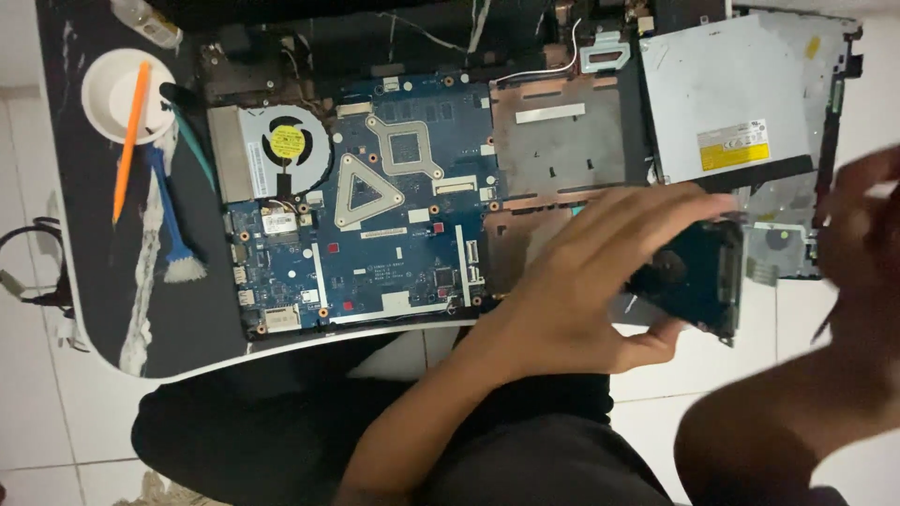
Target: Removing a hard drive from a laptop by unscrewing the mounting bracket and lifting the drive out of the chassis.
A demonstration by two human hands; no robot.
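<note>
One orange pry tool [128,136] rests across one white dish [105,94], two brushes [174,211] lie beside one opened laptop [412,201], the left hand [581,281] pinches one hard drive [698,276] clear of its bay, and the blurred right hand [867,244] hides its fingers' state.

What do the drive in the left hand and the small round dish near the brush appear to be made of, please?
The drive in the left hand: seemingly a dark circuit board in a grey metal frame, matte. The round dish: white, smooth, slightly glossy; plastic or ceramic, hard to tell.
</note>
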